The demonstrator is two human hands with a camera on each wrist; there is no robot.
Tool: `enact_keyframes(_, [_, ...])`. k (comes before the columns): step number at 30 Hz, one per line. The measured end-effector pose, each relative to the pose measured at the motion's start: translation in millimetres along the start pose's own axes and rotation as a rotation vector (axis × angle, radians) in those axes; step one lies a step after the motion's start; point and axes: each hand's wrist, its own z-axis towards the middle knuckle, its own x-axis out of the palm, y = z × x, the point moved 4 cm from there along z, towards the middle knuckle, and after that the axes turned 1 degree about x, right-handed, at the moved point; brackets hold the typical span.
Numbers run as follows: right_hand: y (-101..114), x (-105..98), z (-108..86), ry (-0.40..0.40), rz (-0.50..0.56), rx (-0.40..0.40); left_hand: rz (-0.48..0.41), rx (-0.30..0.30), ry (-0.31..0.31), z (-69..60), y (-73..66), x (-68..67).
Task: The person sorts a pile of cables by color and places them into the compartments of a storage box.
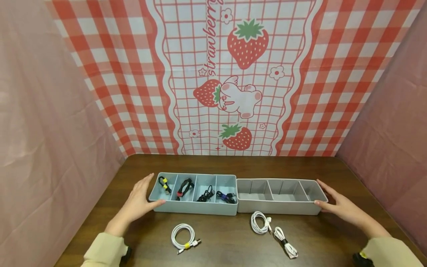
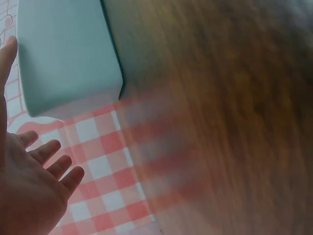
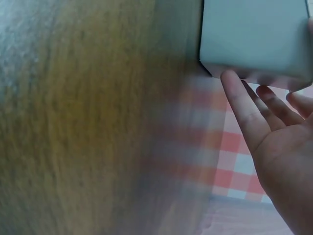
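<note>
A light blue divided organizer box (image 1: 197, 207) stands end to end with a grey divided organizer box (image 1: 280, 207). Dark coiled cables lie in the blue box's compartments, one with yellow bands (image 1: 165, 184) and one with a red tie (image 1: 185, 188). No items show in the grey box's compartments. At the blue box's left end my left hand (image 1: 136, 202) is spread, its thumb by the front corner; the left wrist view shows the other fingers apart from the box. My right hand (image 1: 343, 207) touches the grey box's right end with extended fingers, thumb at the front rim.
In front of the boxes lie a white coiled cable with a yellow tie (image 1: 183, 237), another white coiled cable (image 1: 260, 223) and a white cable with a black tie (image 1: 284, 243). A checked strawberry cloth (image 1: 233, 111) hangs behind the wooden table (image 1: 227, 248); pink cloths flank it.
</note>
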Motion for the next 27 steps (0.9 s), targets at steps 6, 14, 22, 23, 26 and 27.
enact_keyframes(6, [2,-3,-0.7,-0.099,-0.225,-0.022,-0.066,-0.031,0.053,5.7,6.0,7.8])
enact_keyframes(14, [4,-5,-1.5,-0.114,-0.299,-0.001,-0.163,-0.093,0.164,12.5,11.0,16.9])
enact_keyframes(22, [20,-8,-5.5,-0.203,-0.397,-0.088,-0.210,-0.133,0.211,13.8,11.6,19.3])
enact_keyframes(23, [23,-8,-6.1,-0.228,-0.420,-0.096,-0.216,-0.136,0.216,13.6,11.7,19.1])
enact_keyframes(26, [30,-8,-7.7,-0.275,-0.435,-0.127,-0.232,-0.144,0.226,12.2,12.0,18.3])
enact_keyframes(27, [32,-8,-8.4,-0.291,-0.443,-0.133,-0.238,-0.148,0.228,11.5,12.1,17.8])
